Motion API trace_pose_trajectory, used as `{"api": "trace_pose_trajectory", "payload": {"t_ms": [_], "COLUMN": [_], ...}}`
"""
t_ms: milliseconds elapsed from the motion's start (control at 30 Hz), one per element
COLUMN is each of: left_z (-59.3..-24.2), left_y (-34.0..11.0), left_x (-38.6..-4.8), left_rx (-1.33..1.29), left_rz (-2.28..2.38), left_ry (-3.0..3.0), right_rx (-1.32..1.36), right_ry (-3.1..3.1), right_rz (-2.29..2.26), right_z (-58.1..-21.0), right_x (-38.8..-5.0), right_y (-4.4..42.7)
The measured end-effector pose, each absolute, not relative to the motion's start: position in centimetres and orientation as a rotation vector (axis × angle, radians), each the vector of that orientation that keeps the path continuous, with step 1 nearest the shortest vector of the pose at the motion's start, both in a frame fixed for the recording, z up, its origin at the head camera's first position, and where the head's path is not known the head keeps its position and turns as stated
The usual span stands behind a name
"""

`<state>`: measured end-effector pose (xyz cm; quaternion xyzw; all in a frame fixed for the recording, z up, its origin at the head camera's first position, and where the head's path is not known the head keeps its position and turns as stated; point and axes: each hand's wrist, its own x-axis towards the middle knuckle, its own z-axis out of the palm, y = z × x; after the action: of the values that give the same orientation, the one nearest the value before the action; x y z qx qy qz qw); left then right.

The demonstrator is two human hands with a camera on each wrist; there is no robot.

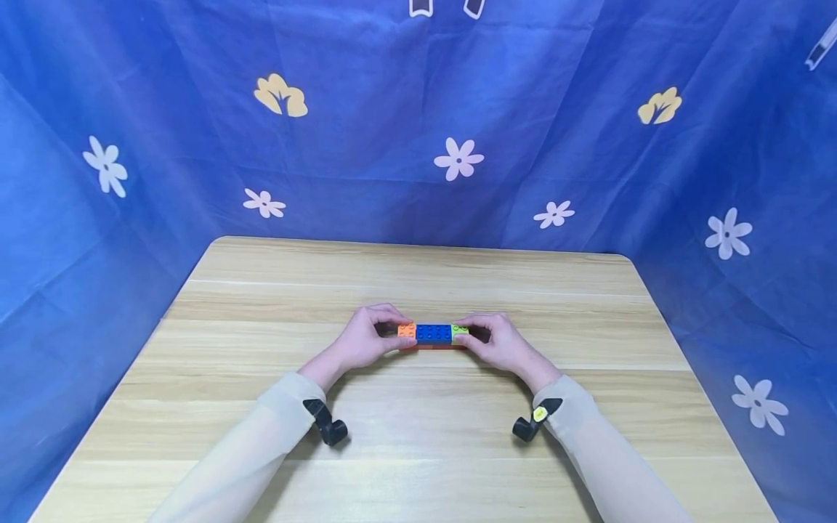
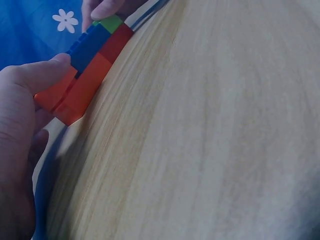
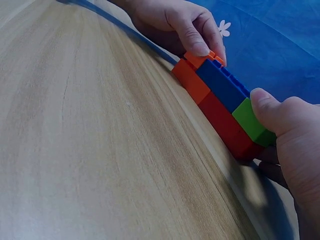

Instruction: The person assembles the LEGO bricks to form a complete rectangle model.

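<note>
A two-layer row of toy building bricks lies across the middle of the table between both hands. Its upper layer has an orange brick (image 1: 407, 330) at the left, a longer blue brick (image 1: 434, 333) in the centre and a green brick (image 3: 250, 122) at the right. Beneath them sit a lower orange brick (image 2: 91, 89) and a red brick (image 3: 227, 125), end to end. My left hand (image 1: 364, 338) pinches the upper orange brick between thumb and fingers. With thumb and fingers, my right hand (image 1: 499, 343) holds the green end. Fingers partly cover both ends.
The wood-grain table (image 1: 418, 436) has rounded far corners. Blue cloth (image 1: 366, 167) with flower prints hangs behind it and at both sides. Each sleeve carries a black wrist-worn device, one at the left wrist (image 1: 327, 425) and one at the right wrist (image 1: 532, 421).
</note>
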<state>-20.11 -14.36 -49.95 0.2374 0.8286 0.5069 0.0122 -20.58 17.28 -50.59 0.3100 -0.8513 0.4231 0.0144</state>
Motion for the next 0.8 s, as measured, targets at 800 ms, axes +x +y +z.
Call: {"api": "trace_pose_trajectory", "payload": {"t_ms": [800], "left_z": [-50.22], "left_y": [-14.25], "left_x": [-19.87], "left_rx": [0.756], "left_rz": [1.548], "left_ry": [2.596], "right_rx": [0.916], "right_ry": [-2.661], "right_rz": [1.343], "right_z": [-50.78], "right_x": [-20.3], "right_y": [17.13]}}
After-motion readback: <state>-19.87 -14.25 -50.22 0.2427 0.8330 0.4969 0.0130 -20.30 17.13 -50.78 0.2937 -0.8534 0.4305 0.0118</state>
